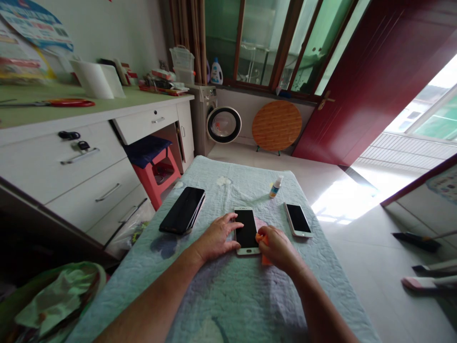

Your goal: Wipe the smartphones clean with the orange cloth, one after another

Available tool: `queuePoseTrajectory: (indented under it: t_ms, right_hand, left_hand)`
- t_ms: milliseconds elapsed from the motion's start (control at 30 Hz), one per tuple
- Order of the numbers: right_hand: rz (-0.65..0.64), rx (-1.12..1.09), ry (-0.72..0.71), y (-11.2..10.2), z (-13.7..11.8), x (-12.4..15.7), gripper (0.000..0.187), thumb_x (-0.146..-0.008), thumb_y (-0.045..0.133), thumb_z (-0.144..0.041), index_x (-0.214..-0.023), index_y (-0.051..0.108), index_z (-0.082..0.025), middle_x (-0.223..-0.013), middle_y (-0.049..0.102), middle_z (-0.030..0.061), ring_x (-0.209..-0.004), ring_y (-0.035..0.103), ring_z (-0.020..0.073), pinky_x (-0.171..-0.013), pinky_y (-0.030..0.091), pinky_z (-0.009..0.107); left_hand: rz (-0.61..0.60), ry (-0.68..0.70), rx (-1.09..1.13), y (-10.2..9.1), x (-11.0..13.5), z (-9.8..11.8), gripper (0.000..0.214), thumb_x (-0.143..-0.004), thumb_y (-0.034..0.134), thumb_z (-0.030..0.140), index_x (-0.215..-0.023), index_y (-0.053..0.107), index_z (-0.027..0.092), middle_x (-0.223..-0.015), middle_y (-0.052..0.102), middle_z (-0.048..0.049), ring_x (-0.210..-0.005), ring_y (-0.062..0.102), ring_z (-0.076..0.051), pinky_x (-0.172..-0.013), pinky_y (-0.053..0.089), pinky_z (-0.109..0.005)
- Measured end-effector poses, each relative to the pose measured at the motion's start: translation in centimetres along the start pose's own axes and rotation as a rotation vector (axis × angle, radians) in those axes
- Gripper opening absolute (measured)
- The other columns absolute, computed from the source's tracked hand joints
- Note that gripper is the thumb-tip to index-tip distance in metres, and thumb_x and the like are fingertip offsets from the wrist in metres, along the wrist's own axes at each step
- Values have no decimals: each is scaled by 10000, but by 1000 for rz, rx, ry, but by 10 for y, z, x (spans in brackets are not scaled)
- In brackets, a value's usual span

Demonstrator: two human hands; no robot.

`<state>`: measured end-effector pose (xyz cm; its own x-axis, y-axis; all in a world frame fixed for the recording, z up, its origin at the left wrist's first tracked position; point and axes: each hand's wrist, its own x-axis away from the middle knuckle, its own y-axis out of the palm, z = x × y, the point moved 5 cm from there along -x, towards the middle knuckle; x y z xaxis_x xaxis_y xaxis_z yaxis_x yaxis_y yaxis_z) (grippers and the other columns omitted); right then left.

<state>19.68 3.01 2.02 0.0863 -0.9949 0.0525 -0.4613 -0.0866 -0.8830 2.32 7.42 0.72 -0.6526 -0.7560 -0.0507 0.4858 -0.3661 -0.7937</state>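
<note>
A white-framed smartphone (246, 233) with a dark screen lies face up on the quilted cloth. My left hand (221, 234) rests on its left edge, fingers spread, with fingertips on the screen side and the thumb near the lower corner. Pinched in my right hand (276, 245) is an orange cloth (266, 260), pressed against the phone's right edge. Part of the cloth is hidden under my fingers. To the right lies another white phone (299, 220), and behind stands a small spray bottle (276, 186). Stacked dark devices (183, 209) lie at the left.
The pale green quilted cloth (250, 181) covers the table. Left are a white desk with drawers (96, 162) and a red stool (160, 176). Farther back are an open-doored washing machine (203, 107) and a round wooden tabletop (276, 125). A lined bin (53, 295) sits lower left.
</note>
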Motion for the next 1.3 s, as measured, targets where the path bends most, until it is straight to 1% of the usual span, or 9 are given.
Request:
queuePoseTrajectory:
  t_ms: [233, 500, 700, 833, 900, 967, 1100, 1167, 1300]
  right_hand:
    - [35, -111, 152, 2, 5, -4, 184, -809, 508, -269, -870, 648, -165, -786, 658, 53, -766, 582, 175, -674, 368, 256]
    - [28, -531, 264, 13, 10, -9, 290, -745, 517, -302, -947, 657, -150, -672, 608, 2, -555, 537, 125, -515, 369, 223]
    - [193, -355, 126, 2, 2, -6, 173, -771, 576, -324, -854, 603, -175, -709, 578, -5, -645, 525, 135, -585, 388, 232]
    - [140, -241, -113, 6, -15, -2, 80, -808, 581, -261, -802, 627, -195, -849, 557, 14, -760, 545, 133, -686, 407, 239]
    - [110, -203, -166, 11, -18, -3, 106, -839, 559, -251, -784, 638, -206, -871, 539, 14, -768, 545, 126, -689, 402, 235]
    - [134, -172, -158, 14, -15, -6, 118, -862, 534, -251, -812, 634, -212, -858, 535, 9, -749, 541, 124, -673, 392, 233]
    - [302, -136, -62, 10, -4, -18, 116, -885, 499, -285, -927, 578, -213, -867, 558, 2, -709, 526, 131, -633, 367, 238]
    - [351, -116, -32, 8, 0, -23, 123, -890, 481, -294, -894, 571, -209, -848, 550, 0, -686, 513, 129, -622, 359, 239]
    - [325, -113, -60, 7, 1, -27, 189, -902, 453, -288, -813, 592, -198, -836, 521, 7, -718, 522, 126, -663, 381, 236]
  left_hand:
    - [4, 15, 10, -2, 0, 4, 570, -702, 750, 247, -1243, 583, 171, -1370, 463, -121, -1264, 457, -265, -1086, 349, -353]
    - [-8, 25, -1, 1, 1, 2, 558, -736, 709, 256, -1265, 559, 164, -1434, 438, -126, -1316, 411, -266, -1114, 311, -384]
    - [-24, 10, -8, 0, 1, 3, 571, -741, 709, 288, -1277, 547, 178, -1446, 429, -116, -1327, 402, -259, -1116, 302, -392]
    - [-28, 5, 0, 1, 0, 3, 583, -738, 715, 314, -1280, 544, 184, -1449, 426, -113, -1334, 392, -258, -1117, 294, -392]
    - [-31, 3, 2, 1, 0, 2, 590, -730, 722, 317, -1279, 545, 190, -1452, 423, -111, -1335, 390, -256, -1118, 291, -388]
    - [-41, 1, 3, 2, -1, 1, 606, -722, 731, 325, -1282, 542, 192, -1457, 415, -112, -1338, 386, -257, -1117, 288, -387]
    - [-46, 7, 5, 1, 0, 2, 617, -718, 733, 341, -1284, 538, 191, -1456, 415, -113, -1339, 383, -261, -1118, 282, -388]
    - [-41, 7, 1, 0, 0, 2, 620, -716, 733, 341, -1282, 539, 182, -1455, 416, -119, -1337, 386, -261, -1116, 284, -385]
    - [-35, 6, 6, -1, 0, 3, 631, -701, 738, 315, -1284, 537, 181, -1457, 413, -121, -1332, 394, -262, -1111, 294, -390]
